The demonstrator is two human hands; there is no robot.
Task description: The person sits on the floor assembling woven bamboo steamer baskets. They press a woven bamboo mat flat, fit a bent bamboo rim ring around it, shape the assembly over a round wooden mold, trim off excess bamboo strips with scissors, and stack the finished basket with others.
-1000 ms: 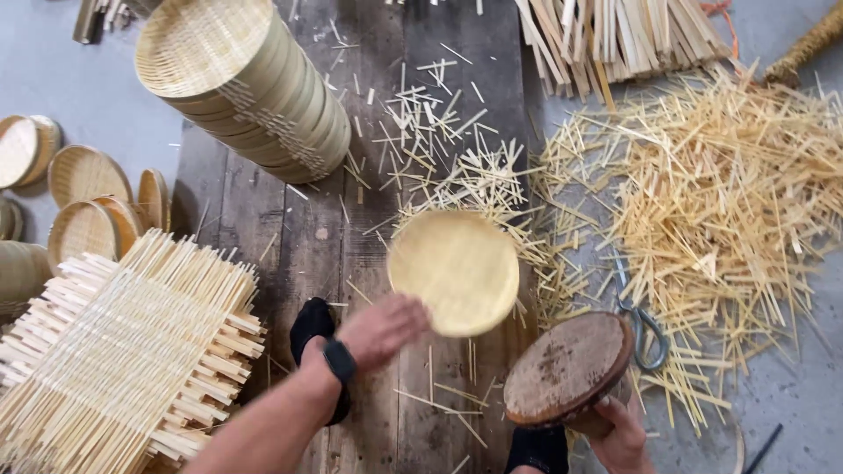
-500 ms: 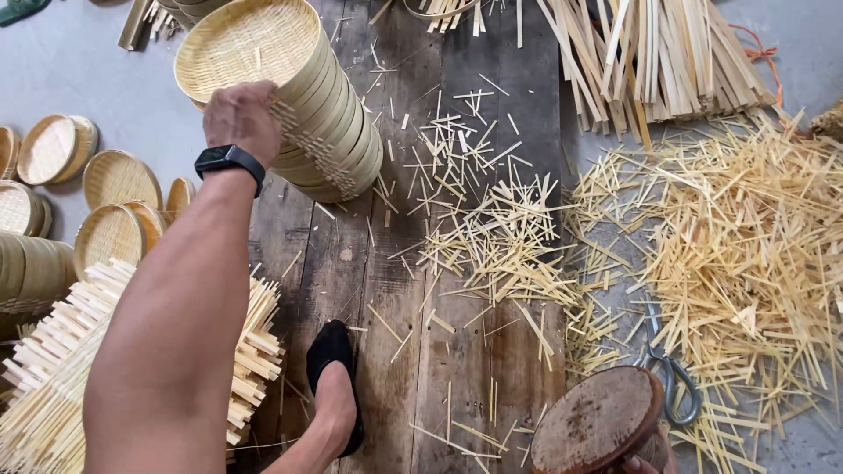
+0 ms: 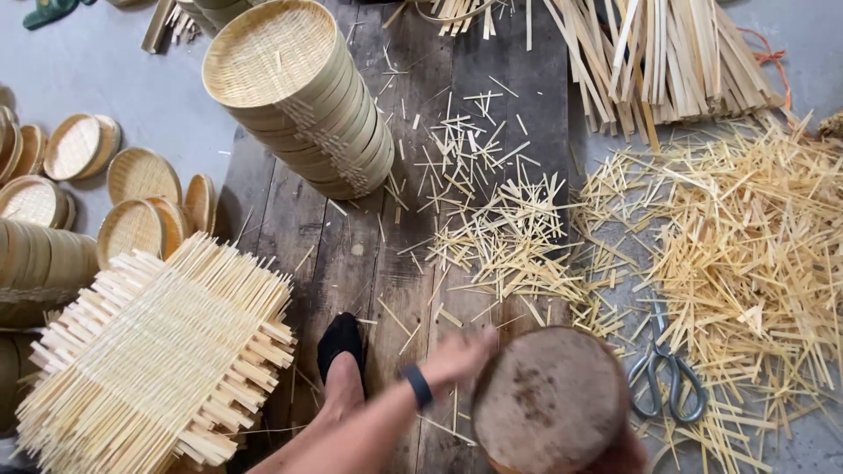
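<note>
A round, dark brown wooden block [image 3: 549, 399] with a worn top sits at the bottom middle. My left hand [image 3: 457, 355], blurred and with a dark watch on its wrist, is at the block's upper left rim; whether it grips the block is unclear. Only a bit of my right hand [image 3: 630, 455] shows under the block's lower right edge, holding it. A tall leaning stack of round woven bamboo trays [image 3: 299, 96] stands at the top on the dark wooden boards [image 3: 351, 254].
A pile of square woven bamboo mats [image 3: 149, 351] lies at the lower left beside my black-socked foot [image 3: 342, 355]. Scissors [image 3: 665, 382] lie right of the block among bamboo trimmings [image 3: 746, 254]. Long bamboo strips [image 3: 667, 53] are at the top right, more round trays [image 3: 132, 197] at the left.
My left hand carried a round woven tray from above the block up onto the stack, then came back down empty to the wooden block. The view shifted slightly.
</note>
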